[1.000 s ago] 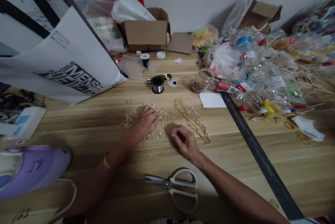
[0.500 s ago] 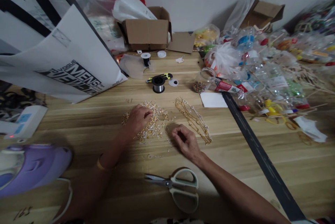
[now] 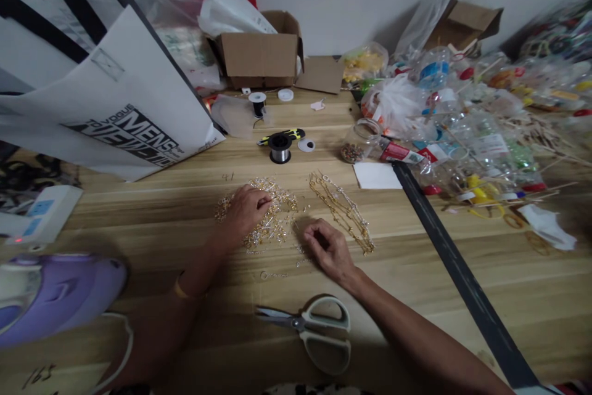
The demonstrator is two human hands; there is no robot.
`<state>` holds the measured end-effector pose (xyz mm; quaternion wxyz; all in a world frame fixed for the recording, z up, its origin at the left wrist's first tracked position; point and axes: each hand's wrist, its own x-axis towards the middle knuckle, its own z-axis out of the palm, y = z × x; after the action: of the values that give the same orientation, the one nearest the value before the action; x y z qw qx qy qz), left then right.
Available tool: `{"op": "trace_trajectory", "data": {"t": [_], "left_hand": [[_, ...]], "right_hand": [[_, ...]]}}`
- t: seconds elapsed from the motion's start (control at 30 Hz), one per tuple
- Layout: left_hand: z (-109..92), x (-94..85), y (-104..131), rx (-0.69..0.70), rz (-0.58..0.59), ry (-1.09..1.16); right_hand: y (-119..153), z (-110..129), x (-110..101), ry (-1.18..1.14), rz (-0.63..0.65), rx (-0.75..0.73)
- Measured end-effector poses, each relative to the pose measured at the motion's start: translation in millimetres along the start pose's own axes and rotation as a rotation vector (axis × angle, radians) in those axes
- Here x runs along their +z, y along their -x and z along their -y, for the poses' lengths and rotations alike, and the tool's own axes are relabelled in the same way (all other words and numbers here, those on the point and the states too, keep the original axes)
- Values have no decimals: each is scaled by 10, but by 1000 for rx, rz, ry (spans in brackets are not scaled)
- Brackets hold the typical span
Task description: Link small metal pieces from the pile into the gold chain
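My left hand (image 3: 250, 207) rests over a pile of small gold and silver beads (image 3: 272, 227), its thumb and fingertips pinched together at the pile. Whatever sits between those fingertips is too small to make out. To the right of the pile, my right hand (image 3: 327, 248) lies on the table with thumb and forefinger pinched. A thin wire or strand seems to stick out from it, too fine to name. Beyond my right hand lie gold and silver beaded chains (image 3: 342, 210). Short silver chain pieces (image 3: 275, 275) lie nearer to me.
White-handled scissors (image 3: 324, 327) lie close in front of me. Farther back stand a wire spool (image 3: 280, 150), a cutter (image 3: 296, 134) and a bead jar (image 3: 361, 141). A purple iron (image 3: 69, 293) is at left, plastic bottles (image 3: 485, 130) at right. A dark strip (image 3: 453, 259) crosses the table.
My left hand has shifted slightly to the right over the bead pile, fingers still pinched. My right hand stays almost still.
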<state>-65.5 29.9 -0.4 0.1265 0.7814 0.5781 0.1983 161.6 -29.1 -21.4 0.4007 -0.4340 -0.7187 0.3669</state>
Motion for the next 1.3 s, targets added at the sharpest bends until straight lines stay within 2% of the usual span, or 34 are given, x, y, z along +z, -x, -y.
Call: {"op": "trace_trajectory", "data": {"t": [0.37,0.67,0.93,1.1,1.3], "left_hand": [[-17,1,-9,97,-25,19],[-142,26,1,61,-5,93],[-164,31,-13,104,-4,77],[-154,46,-18,76,-37,123],[-187,52,-28,-60,-88,199]], "right_hand": [[0,-1,-4,7,1,7],[-5,-4,-1,21,3,3],[-8,10,-1,22,3,11],[-10,16,-1,8,0,10],[-1,12,1,14,3,13]]}}
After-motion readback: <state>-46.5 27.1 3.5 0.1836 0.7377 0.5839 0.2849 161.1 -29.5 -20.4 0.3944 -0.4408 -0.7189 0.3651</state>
